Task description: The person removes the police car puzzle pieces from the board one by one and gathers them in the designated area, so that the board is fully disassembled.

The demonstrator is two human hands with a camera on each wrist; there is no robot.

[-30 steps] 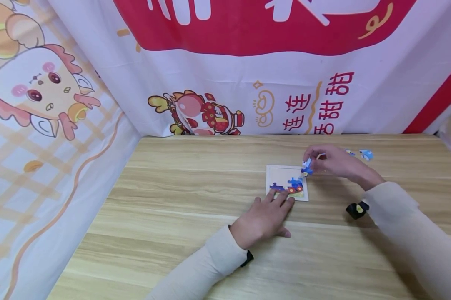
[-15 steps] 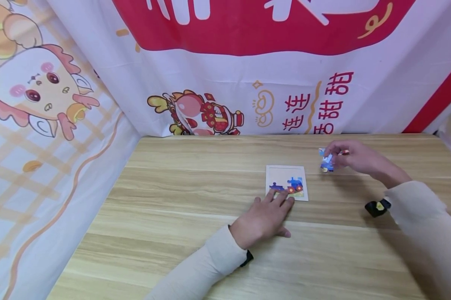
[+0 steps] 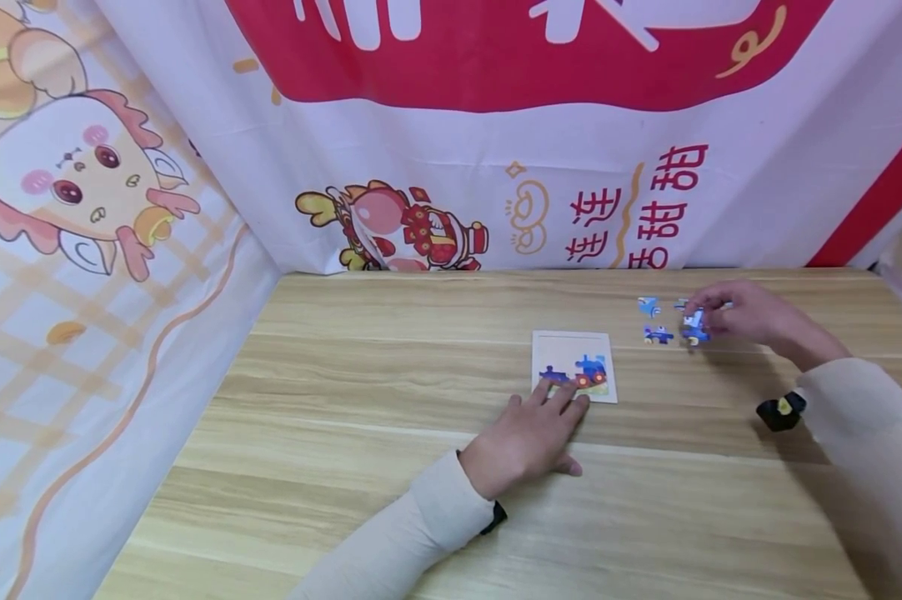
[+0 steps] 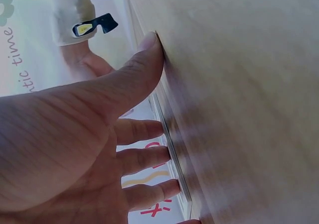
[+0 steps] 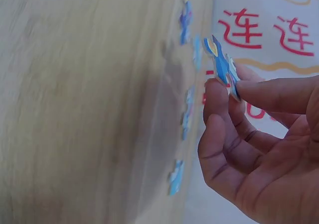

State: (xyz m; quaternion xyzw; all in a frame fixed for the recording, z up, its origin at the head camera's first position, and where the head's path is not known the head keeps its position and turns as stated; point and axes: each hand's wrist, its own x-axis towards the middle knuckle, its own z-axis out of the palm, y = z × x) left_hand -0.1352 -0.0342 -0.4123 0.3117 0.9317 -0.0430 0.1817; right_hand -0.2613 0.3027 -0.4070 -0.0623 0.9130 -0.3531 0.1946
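Observation:
A small square puzzle board (image 3: pixel 567 345) with a white border lies on the table, with blue train pieces (image 3: pixel 592 367) fitted along its near right part. My left hand (image 3: pixel 529 437) rests its outstretched fingers on the board's near edge, hiding part of it; in the left wrist view the thumb is spread apart from the fingers. To the right, my right hand (image 3: pixel 751 315) pinches a blue and white jigsaw piece (image 5: pixel 219 62) between thumb and fingers, raised over the table. Loose jigsaw pieces lie by it: a light blue one (image 3: pixel 648 307) and a darker blue one (image 3: pixel 657 335).
More loose pieces lie beneath the right hand, one of them light blue (image 5: pixel 175 176) in the right wrist view. A printed white and red cloth (image 3: pixel 458 192) hangs behind the table's far edge (image 3: pixel 451 275), and another covers the left side.
My right hand has moved right, away from the board's right edge, carrying the pinched jigsaw piece over the loose ones. The left hand stays in place on the board.

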